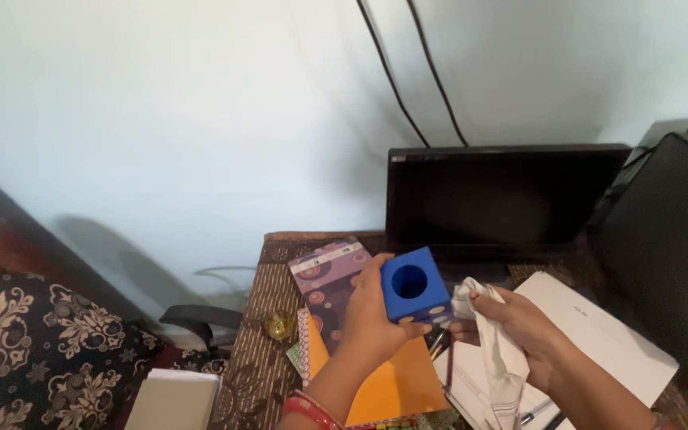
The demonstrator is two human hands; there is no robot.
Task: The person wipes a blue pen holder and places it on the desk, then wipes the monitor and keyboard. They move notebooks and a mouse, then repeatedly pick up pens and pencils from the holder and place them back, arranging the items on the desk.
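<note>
I see the left hand (372,314) pinching the blue holed cube (414,285) mid-frame, right hand (519,322) fingers clenched on white cloth (499,350); hard wiping could knock the cube loose.

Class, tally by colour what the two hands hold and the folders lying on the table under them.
Blue: 1, cube in left hand
White: 1, cloth in right hand
Purple: 1, folder
Orange: 1, folder
Total: 4

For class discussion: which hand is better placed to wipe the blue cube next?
Probably the right hand: it grips the white cloth beside the blue cube, while the left hand holds the cube up.
</note>
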